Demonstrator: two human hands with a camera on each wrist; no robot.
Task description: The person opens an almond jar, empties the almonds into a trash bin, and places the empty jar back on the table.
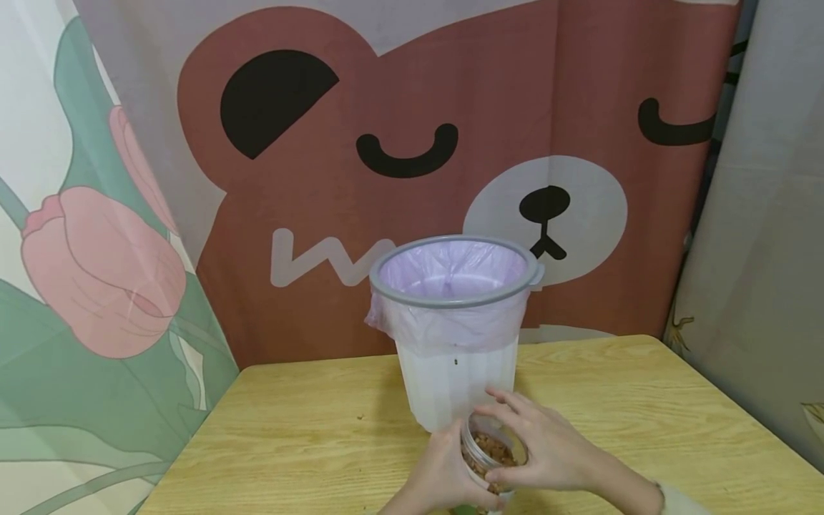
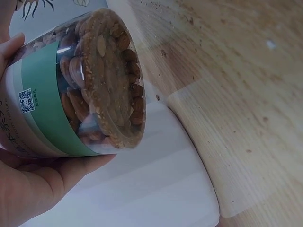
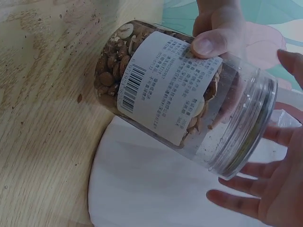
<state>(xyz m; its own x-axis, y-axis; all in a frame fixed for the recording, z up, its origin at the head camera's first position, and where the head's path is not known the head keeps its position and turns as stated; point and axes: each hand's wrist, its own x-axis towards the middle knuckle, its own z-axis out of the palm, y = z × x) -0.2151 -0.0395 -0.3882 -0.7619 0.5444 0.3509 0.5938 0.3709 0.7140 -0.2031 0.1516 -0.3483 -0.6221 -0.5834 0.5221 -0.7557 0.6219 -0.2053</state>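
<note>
two hands, left hand point(image 1: 444, 476) gripping nut jar point(image 1: 491, 458), right hand point(image 1: 547, 447) over its mouth

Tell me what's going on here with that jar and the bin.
A person holds a clear plastic jar of nuts above a wooden table. The left hand grips the jar's body, while the right hand spreads open fingers at its open mouth; no lid is visible. Just behind stands a white bin lined with a purple bag.
</note>
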